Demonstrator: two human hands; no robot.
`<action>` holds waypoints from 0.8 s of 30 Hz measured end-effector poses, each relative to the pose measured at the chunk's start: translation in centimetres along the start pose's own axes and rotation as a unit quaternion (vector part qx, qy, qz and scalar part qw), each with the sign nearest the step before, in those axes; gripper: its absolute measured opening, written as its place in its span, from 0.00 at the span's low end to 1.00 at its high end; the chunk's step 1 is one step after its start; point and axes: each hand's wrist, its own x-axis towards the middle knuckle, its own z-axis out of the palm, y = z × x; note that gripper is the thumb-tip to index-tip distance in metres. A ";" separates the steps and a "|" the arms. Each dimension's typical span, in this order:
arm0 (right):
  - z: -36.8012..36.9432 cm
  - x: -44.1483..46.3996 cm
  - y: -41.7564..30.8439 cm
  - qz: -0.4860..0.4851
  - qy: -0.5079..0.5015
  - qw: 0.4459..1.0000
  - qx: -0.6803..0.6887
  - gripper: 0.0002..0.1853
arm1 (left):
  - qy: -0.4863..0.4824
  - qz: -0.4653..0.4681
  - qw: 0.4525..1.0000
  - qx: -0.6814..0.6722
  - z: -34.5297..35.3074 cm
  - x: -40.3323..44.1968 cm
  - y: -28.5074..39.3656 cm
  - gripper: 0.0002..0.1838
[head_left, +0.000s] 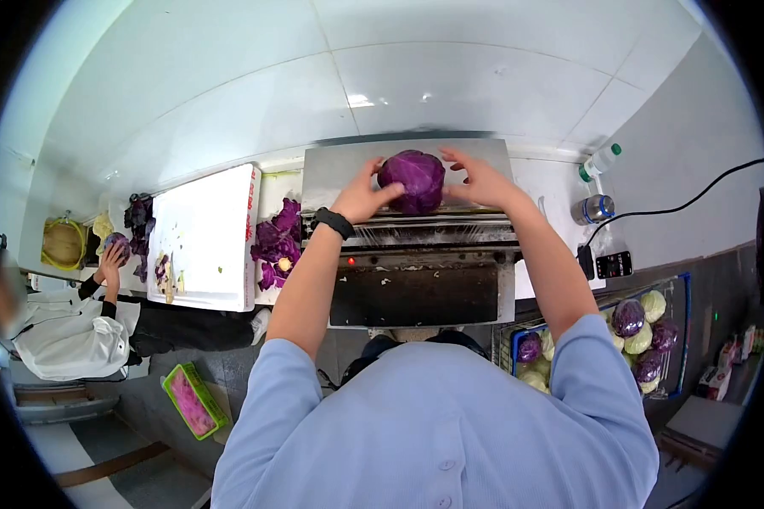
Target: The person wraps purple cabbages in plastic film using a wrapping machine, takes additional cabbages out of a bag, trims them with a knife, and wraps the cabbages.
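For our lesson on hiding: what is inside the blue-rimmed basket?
Purple cabbages and pale green cabbages show, hiding whatever lies beneath; the right sleeve covers part of the basket.

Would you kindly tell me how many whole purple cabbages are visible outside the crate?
2: one cabbage between the person's left hand and right hand, and a second cabbage in the co-worker's hands, far left. Loose leaves may hide others.
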 end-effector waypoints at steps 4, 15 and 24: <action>0.5 -0.3 0.9 0.032 0.079 0.996 0.024 0.30 | 0.072 -0.016 0.991 -0.112 -0.2 0.9 -1.3 0.29; 2.9 0.0 -0.7 0.080 0.058 0.994 0.040 0.26 | 0.035 0.003 0.999 -0.002 0.7 -0.2 1.1 0.31; 4.2 -1.5 -4.4 -0.043 0.160 0.935 -0.313 0.27 | 0.039 -0.006 0.998 -0.051 1.3 0.3 -1.0 0.33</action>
